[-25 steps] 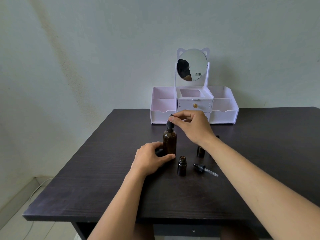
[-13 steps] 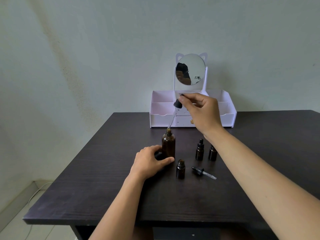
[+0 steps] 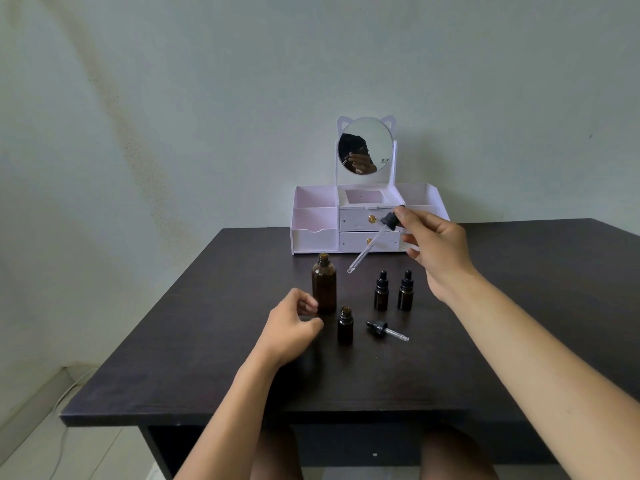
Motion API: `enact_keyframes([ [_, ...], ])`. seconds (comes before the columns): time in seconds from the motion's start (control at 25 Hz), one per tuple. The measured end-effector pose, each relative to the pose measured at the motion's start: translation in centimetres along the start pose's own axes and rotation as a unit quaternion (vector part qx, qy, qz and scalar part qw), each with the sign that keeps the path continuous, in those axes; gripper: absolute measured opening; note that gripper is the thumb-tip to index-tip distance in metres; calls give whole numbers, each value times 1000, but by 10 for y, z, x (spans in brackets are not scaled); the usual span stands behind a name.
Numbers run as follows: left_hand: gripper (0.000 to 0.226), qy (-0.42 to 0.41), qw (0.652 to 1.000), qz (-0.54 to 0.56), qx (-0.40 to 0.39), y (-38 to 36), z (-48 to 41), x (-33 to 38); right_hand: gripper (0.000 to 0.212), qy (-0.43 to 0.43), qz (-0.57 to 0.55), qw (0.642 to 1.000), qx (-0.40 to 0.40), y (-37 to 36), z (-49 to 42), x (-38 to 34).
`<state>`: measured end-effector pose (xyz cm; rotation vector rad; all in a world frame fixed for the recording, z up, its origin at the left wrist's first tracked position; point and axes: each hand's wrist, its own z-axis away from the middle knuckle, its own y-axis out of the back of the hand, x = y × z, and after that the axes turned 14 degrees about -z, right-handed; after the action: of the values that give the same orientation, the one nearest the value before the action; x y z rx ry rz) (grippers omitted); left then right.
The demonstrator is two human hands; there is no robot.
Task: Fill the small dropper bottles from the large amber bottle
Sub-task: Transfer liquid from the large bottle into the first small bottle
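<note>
View from head height down onto a dark wood-grain table [image 3: 519,306]. Near the middle, a large amber glass bottle [image 3: 324,285], upright, cap off, mouth open. In the air just right of that mouth, a long glass dropper [image 3: 369,249] with a black rubber bulb, tilted, tip down and to the left, pinched at the bulb by the right hand [image 3: 436,251]. Impossible to tell whether the tube carries liquid.

Beside the large bottle's base, the left hand [image 3: 294,327], fingers loosely curled, holding nothing. Touching the glass or just clear of it: cannot tell.

In front of the large bottle, 1 small open amber bottle [image 3: 345,325], upright, with its short black-capped dropper [image 3: 386,330] lying flat on the table just to the right. Behind these, side by side, a left capped small bottle [image 3: 381,291] and a right capped small bottle [image 3: 405,291]. At the far edge, a white cat-eared mirror organiser [image 3: 315,220].

Judged progress: early or midway. Done: large bottle opened, 1 small bottle opened. Likely in hand: carrying a draw to the open small bottle. Left: dispensing, recapping, then perhaps the 2 capped bottles, fill levels hidden by dark glass.
</note>
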<state>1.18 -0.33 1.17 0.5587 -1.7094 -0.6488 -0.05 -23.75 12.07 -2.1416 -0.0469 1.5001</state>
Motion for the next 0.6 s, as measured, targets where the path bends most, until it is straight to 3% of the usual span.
enact_keyframes([
  [0.12,46,-51,992,-85,-74,-6,11,6,5,-7,7,1000,-18,11,14,4],
  [0.24,64,-65,980,-180,-61,-12,12,8,6,-7,18,999,-27,15,23,9],
  [0.4,53,-81,971,-223,-24,-16,13,9,5,-8,24,999,-30,17,28,14],
  [0.6,55,-87,969,-231,-29,-15,13,7,6,-9,30,999,-33,17,30,20],
])
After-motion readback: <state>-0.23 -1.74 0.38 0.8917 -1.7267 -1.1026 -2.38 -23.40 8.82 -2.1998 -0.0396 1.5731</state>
